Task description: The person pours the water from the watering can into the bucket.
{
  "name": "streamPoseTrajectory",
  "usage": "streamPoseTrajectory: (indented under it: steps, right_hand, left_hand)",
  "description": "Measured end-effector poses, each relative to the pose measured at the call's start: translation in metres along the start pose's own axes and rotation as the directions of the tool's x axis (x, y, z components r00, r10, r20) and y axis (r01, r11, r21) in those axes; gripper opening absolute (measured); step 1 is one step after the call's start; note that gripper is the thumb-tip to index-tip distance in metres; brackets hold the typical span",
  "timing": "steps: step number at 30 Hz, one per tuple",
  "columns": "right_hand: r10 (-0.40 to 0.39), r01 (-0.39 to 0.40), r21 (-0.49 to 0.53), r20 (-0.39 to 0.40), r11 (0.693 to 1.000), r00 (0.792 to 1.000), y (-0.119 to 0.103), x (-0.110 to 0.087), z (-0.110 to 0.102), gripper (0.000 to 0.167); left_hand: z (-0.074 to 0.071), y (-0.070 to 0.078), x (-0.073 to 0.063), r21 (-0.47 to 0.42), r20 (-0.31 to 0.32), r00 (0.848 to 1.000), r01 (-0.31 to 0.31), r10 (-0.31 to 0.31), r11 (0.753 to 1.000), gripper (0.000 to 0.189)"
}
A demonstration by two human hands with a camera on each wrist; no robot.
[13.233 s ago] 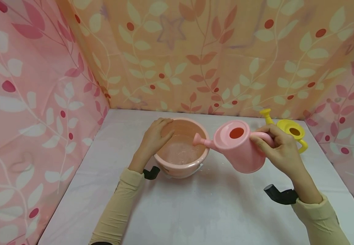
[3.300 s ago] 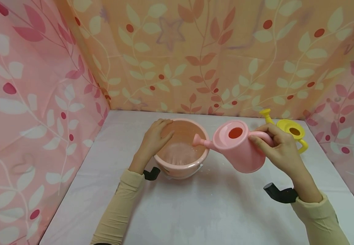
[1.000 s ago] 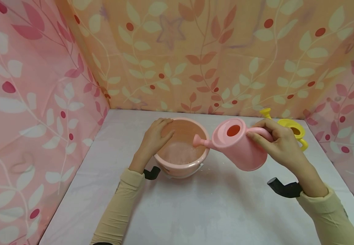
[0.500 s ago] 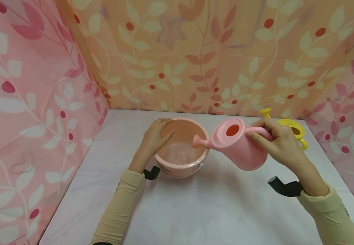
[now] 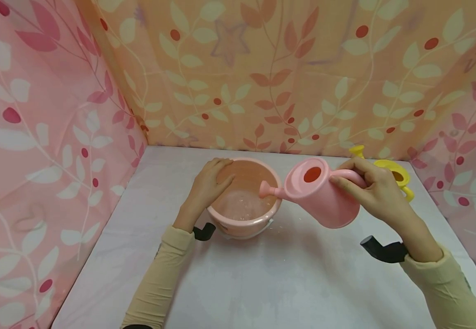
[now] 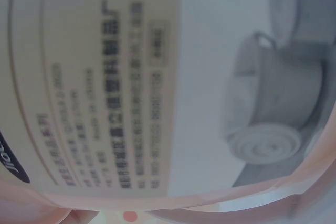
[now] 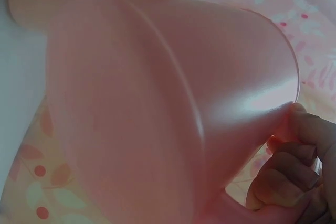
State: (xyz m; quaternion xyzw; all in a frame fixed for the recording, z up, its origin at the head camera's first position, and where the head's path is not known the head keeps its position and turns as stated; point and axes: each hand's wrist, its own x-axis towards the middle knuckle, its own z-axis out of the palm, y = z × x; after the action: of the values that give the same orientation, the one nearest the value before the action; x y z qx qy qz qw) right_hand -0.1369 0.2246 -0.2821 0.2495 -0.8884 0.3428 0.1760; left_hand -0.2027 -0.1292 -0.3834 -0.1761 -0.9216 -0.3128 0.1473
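Observation:
My right hand (image 5: 375, 189) grips the handle of a pink watering can (image 5: 324, 196), thumb on top. The can is held tilted above the table, its spout head (image 5: 265, 189) reaching over the right rim of a peach-pink bucket (image 5: 246, 223). Shallow clear water (image 5: 239, 204) with bubbles and ripples lies in the bucket. My left hand (image 5: 206, 185) holds the bucket's left rim, thumb inside. The left wrist view is filled by a printed label (image 6: 105, 103) on the bucket wall. In the right wrist view the can's base (image 7: 121, 119) faces the camera.
A yellow watering can (image 5: 392, 171) stands at the back right, partly behind my right hand. The white table (image 5: 242, 283) has small water drops right of the bucket. Leaf-patterned cloth (image 5: 262, 68) closes off the back and sides.
My right hand has raised the rear of the pink can slightly since a few seconds ago, tilting it more. Bubbles in the bucket water have shifted. My left hand and the bucket stay put.

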Motion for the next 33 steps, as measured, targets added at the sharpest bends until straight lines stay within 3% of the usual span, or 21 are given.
streamPoseTrajectory:
  steps: [33]
  right_hand:
    - [-0.016,0.016,0.002,0.022,1.0,1.0,-0.0039,0.0022,-0.0013,0.024]
  left_hand:
    - [0.0003,0.001,0.0,-0.018,0.004,1.0,0.006,-0.005,1.0,0.043]
